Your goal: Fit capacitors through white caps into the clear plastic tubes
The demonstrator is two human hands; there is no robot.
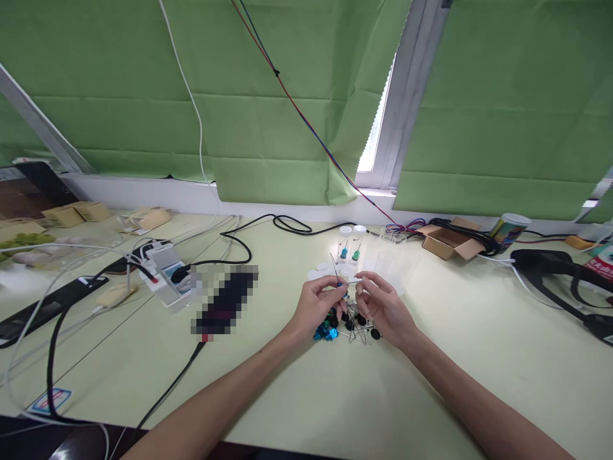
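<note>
My left hand [322, 301] is closed, pinching a small blue piece [340, 284] with a thin metal needle pointing up and left from it. Just to its right, my right hand [382, 305] has thumb and fingertips together on a thin pale rod [354, 282] that reaches toward the blue piece. Whether the two touch I cannot tell. Under and between both hands lies a pile of thin metal rods with black round ends [352, 322]. Shiny blue pieces [330, 333] lie at the pile's left side, partly covered by my left hand.
Two white-capped clear vials [345, 243] stand behind my hands, with blue and green needle pieces by them. Clear cups [384, 263] are at their right. An open cardboard box [450, 241], a can [510, 231] and black headgear [565, 281] stand right; a power strip [167, 275] and cables lie left.
</note>
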